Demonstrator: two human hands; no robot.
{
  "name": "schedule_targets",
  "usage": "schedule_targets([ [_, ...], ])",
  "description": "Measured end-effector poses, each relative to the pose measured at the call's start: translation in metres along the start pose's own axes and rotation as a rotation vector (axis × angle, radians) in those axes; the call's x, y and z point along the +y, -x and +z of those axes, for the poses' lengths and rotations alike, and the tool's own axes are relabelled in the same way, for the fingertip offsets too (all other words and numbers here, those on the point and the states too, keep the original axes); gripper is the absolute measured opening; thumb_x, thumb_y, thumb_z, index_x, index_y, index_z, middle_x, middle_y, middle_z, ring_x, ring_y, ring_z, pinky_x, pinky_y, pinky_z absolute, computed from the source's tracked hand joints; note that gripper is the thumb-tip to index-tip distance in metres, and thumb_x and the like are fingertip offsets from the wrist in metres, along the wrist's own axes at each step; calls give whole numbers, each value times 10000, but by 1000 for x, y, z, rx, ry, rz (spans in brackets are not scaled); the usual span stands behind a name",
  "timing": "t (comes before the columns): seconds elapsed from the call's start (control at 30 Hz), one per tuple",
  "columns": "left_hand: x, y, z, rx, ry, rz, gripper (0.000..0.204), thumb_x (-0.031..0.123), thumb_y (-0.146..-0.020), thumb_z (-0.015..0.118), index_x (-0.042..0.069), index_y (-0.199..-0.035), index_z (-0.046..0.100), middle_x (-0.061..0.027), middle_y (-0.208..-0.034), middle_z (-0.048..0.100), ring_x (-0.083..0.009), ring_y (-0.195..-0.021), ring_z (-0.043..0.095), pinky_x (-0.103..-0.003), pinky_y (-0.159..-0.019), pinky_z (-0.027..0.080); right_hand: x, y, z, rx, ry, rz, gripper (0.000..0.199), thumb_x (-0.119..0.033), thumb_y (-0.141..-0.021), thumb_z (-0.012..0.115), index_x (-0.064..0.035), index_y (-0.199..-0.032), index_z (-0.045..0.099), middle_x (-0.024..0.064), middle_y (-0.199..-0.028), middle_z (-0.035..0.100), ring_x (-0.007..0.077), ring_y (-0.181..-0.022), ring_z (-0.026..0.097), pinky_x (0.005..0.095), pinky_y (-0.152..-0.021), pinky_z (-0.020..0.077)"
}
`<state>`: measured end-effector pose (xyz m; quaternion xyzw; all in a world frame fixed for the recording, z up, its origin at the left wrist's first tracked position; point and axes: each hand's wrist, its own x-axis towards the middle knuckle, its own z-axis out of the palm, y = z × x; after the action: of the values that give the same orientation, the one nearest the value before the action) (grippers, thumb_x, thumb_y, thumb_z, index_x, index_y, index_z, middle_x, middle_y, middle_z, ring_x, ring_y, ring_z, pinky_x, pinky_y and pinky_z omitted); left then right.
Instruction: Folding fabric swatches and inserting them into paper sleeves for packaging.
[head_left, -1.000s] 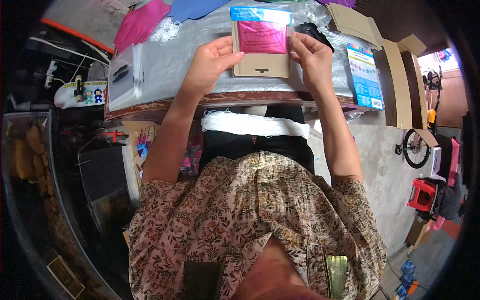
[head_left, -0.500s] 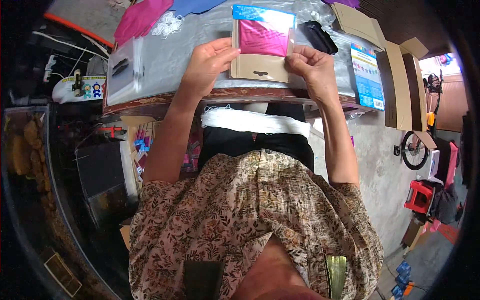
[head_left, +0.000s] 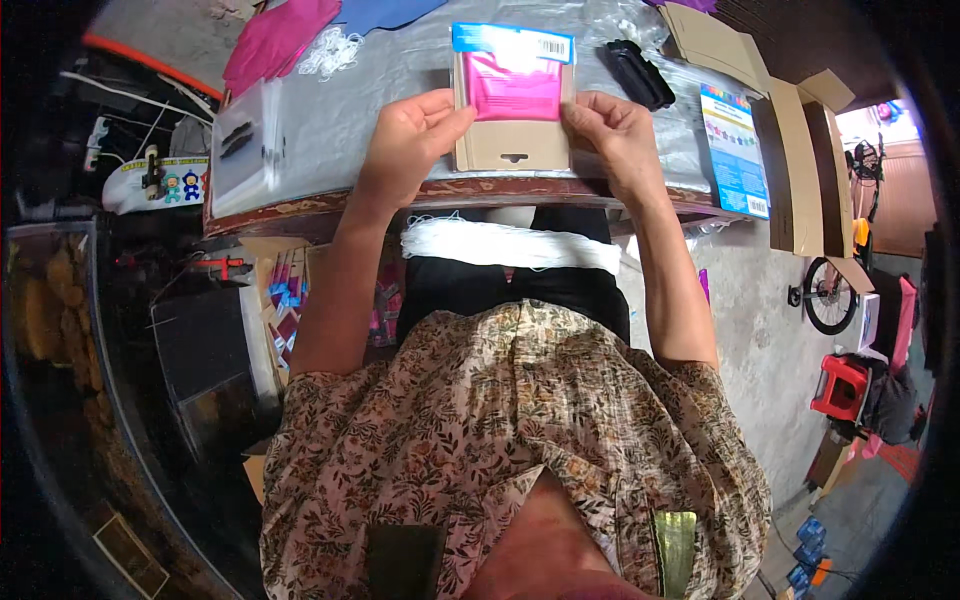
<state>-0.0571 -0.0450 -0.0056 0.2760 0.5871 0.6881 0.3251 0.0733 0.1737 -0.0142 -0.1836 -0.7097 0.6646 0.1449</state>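
Between my two hands is a flat brown cardboard package (head_left: 515,146) with a shiny pink pouch (head_left: 515,88) on its face and a blue strip (head_left: 500,42) along the far edge. The thumb and fingers of my left hand (head_left: 418,132) pinch its left edge. At the right edge, my right hand (head_left: 618,135) grips it the same way. The package is over the near part of the table; whether it touches the surface I cannot tell. A bundle of white cord (head_left: 510,245) lies across my lap, below the table edge.
Plastic sheeting covers the table (head_left: 400,75). On it are pink cloth (head_left: 280,40), tangled white cord (head_left: 330,52), a clear bag (head_left: 250,140), a black tray (head_left: 640,75) and a blue printed card (head_left: 733,150). An open cardboard box (head_left: 795,170) stands at the right.
The package has shifted slightly left and nearer to me, and its blue strip is now tilted, showing a white label patch. Both hands moved with it, still gripping its edges.
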Motion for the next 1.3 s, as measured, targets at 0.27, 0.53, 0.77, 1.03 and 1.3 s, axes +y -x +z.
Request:
schedule_targets([
  [0.27, 0, 10, 6, -67, -182, 10, 285, 112, -997, 613, -69, -1217, 639, -102, -1078, 727, -99, -938, 669, -246, -836, 537, 7, -24, 10, 41, -533, -19, 193, -152, -973, 668, 38, -991, 703, 40, -877, 714, 79, -724, 627, 207, -672, 487],
  [0.53, 22, 9, 6, -40, 11, -28, 263, 140, -998, 631, -57, -1169, 669, -76, -1038, 729, -99, -893, 670, -233, -808, 540, 1, -7, 24, 84, -421, -167, 196, -173, -975, 680, 22, -980, 696, 10, -864, 690, 52, -734, 590, 193, -689, 463],
  [0.77, 8, -15, 13, 66, 154, 97, 273, 175, -994, 658, -54, -1140, 693, -82, -1017, 736, -89, -871, 667, -239, -801, 550, -33, 12, 45, 154, -217, -81, 219, -180, -980, 679, 16, -887, 706, -54, -756, 636, 16, -646, 498, 186, -570, 396],
  [1.03, 4, 0, 27, 103, 201, 154, 249, 146, -990, 659, -51, -1138, 695, -88, -992, 737, -105, -862, 674, -253, -790, 560, -11, 1, 37, 143, -418, -98, 213, -193, -976, 686, 19, -977, 710, 14, -839, 693, 59, -739, 597, 220, -691, 480],
  [1.3, -10, -1, 29, 207, 439, 117, 246, 95, -982, 654, -49, -1181, 665, -122, -1066, 719, -157, -955, 686, -299, -880, 556, -10, 6, 36, 37, -314, -121, 235, -177, -1006, 632, 40, -973, 718, 6, -842, 694, 53, -703, 575, 212, -659, 469],
])
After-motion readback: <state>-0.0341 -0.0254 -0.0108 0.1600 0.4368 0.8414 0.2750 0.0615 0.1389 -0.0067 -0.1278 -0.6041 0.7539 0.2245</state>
